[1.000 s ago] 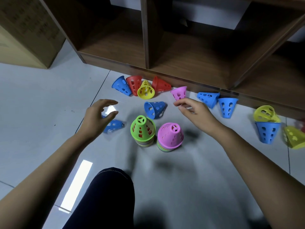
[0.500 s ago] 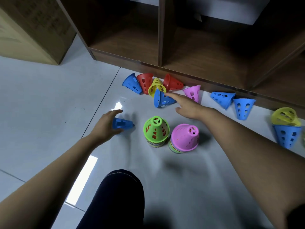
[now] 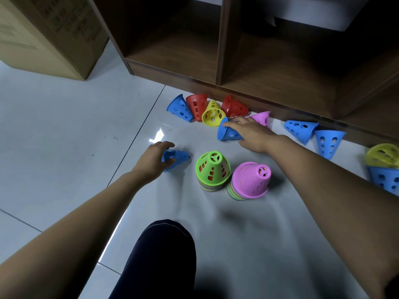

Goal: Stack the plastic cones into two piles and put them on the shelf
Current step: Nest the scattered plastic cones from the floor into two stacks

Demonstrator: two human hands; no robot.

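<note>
The shelf [image 3: 216, 80] stands on the floor [image 3: 64, 137]. Its low compartments show brown boards, and their backs sink into shadow. A pale shape [image 3: 302, 11] at the top is too dim to make out.

Two piles stand upright just beside each other, well out from the shelf's front edge. The green pile [image 3: 212, 169] is on the left and the pink pile [image 3: 251, 180] on the right. Under each top cone only thin coloured rims show, so I cannot count them.

The left hand [image 3: 154, 157] has its fingers curled round the wide end of the near blue cone [image 3: 180, 157], which lies on its side left of the green pile. The right hand [image 3: 251, 132] reaches closer to the shelf. Its fingers curve over the far blue cone [image 3: 227, 133], also on its side, and cover its narrow end. The thumb is hidden.

Along the shelf's front edge lies a cluster [image 3: 207, 108] of blue, red and yellow cones. Next comes a pink cone [image 3: 262, 117], partly behind the right hand, then two blue cones [image 3: 300, 129] further right. At the right edge of the view a yellow cone [image 3: 383, 155] sits on a last blue cone [image 3: 386, 180], both cut off.

A box [image 3: 43, 33] is cropped at the top left, and a dark knee [image 3: 164, 255] shows at the bottom.
</note>
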